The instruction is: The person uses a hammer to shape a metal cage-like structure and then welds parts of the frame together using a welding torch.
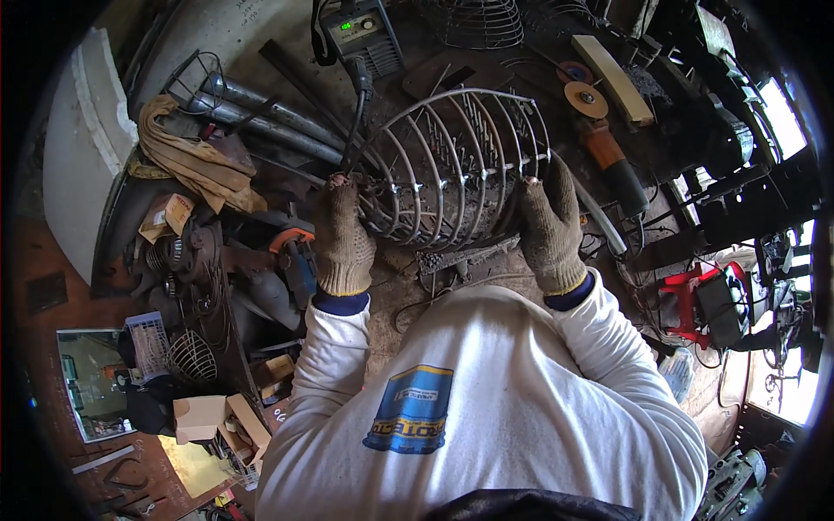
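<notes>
Between my gloved hands is a cage of curved metal rods (443, 169), its ribs joined by cross rods with bright weld spots. My left hand (345, 236), in a worn brown knitted glove, closes on the cage's left end. At the opposite end my right hand (552, 227), gloved alike, has its thumb up against the rods and its fingers round the outer side. Bare fingertips poke through both gloves. The cage is tilted, with loose rods visible through its ribs on the dark work surface behind.
An angle grinder (605, 156) lies right of the cage, beside a wooden bar (612, 80). Beyond stands a welding machine (365, 39) with a cable. Metal tubes (269, 117) and a brown cloth (195, 161) are at left. A red stool (686, 304) is at far right.
</notes>
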`<state>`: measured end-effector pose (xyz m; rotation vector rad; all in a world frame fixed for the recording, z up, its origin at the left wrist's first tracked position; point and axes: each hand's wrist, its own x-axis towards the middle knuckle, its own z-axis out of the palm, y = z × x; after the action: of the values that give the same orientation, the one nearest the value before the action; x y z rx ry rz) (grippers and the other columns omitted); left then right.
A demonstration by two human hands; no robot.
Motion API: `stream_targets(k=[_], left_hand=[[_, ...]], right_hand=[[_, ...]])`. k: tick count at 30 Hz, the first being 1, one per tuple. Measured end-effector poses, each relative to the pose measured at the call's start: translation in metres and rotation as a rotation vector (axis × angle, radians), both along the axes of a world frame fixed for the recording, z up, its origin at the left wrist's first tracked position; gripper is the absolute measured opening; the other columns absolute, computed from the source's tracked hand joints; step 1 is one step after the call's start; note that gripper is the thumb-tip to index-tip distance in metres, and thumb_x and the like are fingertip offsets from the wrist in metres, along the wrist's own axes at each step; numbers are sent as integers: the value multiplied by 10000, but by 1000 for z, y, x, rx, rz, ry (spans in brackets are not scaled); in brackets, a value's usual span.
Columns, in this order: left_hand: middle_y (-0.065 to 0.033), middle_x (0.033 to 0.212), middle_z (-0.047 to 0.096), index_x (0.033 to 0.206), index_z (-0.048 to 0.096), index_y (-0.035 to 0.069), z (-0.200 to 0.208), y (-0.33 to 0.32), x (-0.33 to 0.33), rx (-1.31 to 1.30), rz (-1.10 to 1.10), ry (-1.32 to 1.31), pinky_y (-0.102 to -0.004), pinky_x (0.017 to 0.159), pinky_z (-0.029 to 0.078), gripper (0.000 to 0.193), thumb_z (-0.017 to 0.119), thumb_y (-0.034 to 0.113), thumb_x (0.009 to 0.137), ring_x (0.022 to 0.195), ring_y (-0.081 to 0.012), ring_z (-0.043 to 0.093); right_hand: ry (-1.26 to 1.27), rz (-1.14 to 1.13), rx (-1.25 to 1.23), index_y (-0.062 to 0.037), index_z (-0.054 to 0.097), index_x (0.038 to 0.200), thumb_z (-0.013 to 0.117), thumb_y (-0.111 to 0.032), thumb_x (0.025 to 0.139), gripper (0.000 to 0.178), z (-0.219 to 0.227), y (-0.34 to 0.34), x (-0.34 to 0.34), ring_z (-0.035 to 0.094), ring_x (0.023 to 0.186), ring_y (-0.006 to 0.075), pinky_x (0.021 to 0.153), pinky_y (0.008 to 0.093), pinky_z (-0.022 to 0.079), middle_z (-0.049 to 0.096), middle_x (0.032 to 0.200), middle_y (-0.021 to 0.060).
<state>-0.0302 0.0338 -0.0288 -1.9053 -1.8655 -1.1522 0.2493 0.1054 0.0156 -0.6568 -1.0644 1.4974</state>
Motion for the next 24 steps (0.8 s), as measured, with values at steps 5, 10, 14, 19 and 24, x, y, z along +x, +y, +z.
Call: stream_targets(k=[5,10,14,19,24], left_hand=[[-188,1105,586,1254,532,38,-2,2,-2,10,-84,-197,-403,814,532,326,539,-25,934,965,-334,622],[-173,1099,585,1230,547,49,1,0,-1,8,-162,-564,-385,785,531,257,494,17,981,918,-310,625],[-143,1039,603,1119,580,8,18,1,11,80,-70,-199,-349,744,519,190,470,131,1024,879,-238,626],[-49,882,622,991,604,7,32,-3,18,-5,-288,-1080,-295,668,505,373,539,374,995,760,-129,613],[-23,937,628,1052,603,56,25,-7,10,-17,-431,-1421,-291,723,518,382,598,423,944,809,-136,616]], right_hand=[[-63,-41,137,3,419,1393,606,-184,975,494,-9,2,1,538,1075,129,937,266,442,574,1232,68],[-88,-32,152,12,406,1400,601,-195,979,508,-14,1,-1,530,1096,136,950,277,438,563,1250,71],[-21,-1,51,7,406,1401,593,-197,983,502,-24,2,0,530,1090,133,947,275,438,562,1247,70],[-39,18,130,-5,438,1363,594,-200,982,456,-13,-1,-3,533,1042,118,915,260,442,572,1198,54],[28,154,17,-15,479,1299,611,-209,972,402,-11,-2,2,525,961,98,852,258,454,582,1098,26]])
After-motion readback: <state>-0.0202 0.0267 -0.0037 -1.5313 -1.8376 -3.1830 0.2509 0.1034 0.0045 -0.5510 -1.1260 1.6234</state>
